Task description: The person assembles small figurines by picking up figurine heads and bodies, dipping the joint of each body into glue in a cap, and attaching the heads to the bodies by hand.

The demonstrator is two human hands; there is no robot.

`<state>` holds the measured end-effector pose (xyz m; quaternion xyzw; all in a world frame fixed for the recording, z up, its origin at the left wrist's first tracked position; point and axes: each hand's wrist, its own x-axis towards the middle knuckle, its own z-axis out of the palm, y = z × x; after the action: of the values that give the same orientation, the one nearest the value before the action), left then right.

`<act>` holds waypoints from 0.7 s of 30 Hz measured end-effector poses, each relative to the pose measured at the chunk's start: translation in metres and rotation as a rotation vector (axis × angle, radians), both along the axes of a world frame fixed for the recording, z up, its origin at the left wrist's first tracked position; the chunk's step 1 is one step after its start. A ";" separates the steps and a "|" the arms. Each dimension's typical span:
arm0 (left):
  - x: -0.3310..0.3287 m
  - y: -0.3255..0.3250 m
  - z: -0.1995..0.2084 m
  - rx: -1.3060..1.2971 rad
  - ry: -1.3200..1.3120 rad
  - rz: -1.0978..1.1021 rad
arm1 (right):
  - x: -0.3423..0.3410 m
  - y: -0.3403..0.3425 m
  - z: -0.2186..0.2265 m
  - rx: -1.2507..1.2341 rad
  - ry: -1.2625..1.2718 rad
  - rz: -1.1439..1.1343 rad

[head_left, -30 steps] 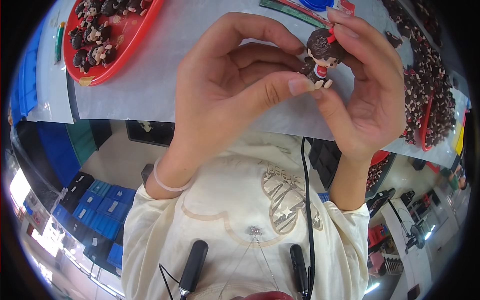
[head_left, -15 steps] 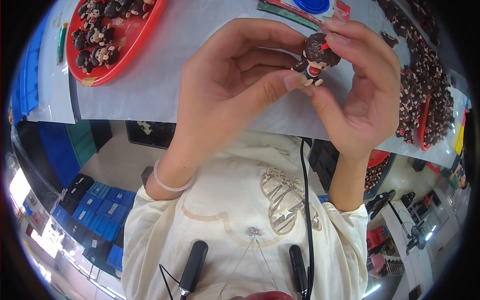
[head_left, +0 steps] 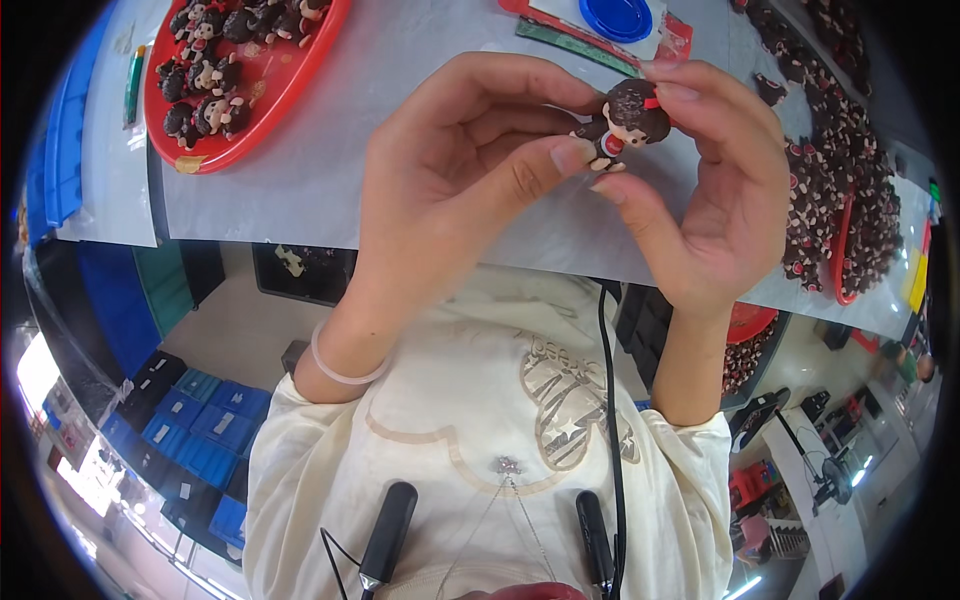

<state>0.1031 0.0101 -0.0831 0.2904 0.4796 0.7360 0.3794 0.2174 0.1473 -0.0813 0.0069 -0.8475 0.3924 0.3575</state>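
Observation:
My left hand (head_left: 440, 180) pinches a small doll figurine (head_left: 632, 115) by its dark body, between thumb and fingers. The figurine has a big head with dark brown hair, a red piece at the side of the hair, a pale face and a red patch on its chest. My right hand (head_left: 725, 200) curls round the other side. Its fingertips rest against the head by the red piece, while its thumb stands a little off the feet. The figurine is tilted, held above the pale table covering (head_left: 300, 200).
Similar figurines lie in a red tray (head_left: 300, 100) at the far left, beside a green stick (head_left: 133, 85). A blue round lid (head_left: 615, 18) sits beyond my hands. Piles of small dark figure parts (head_left: 830, 190) spread at the right, near a red rim (head_left: 843, 250).
The figurine has turned a little and shifted slightly left. My right thumb has come away from its feet. The whole view has shifted slightly.

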 end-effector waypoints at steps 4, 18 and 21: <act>0.001 -0.001 0.002 -0.005 -0.011 0.005 | 0.000 -0.004 0.003 -0.080 -0.011 -0.016; 0.002 -0.002 0.004 -0.034 -0.003 -0.018 | 0.008 -0.006 0.007 -0.386 -0.082 -0.018; 0.004 -0.001 0.002 -0.009 0.007 -0.020 | 0.010 -0.010 0.009 -0.501 -0.102 -0.044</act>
<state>0.1067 0.0090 -0.0809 0.2961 0.4810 0.7291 0.3864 0.2273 0.1373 -0.0720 -0.1202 -0.7408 0.5820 0.3131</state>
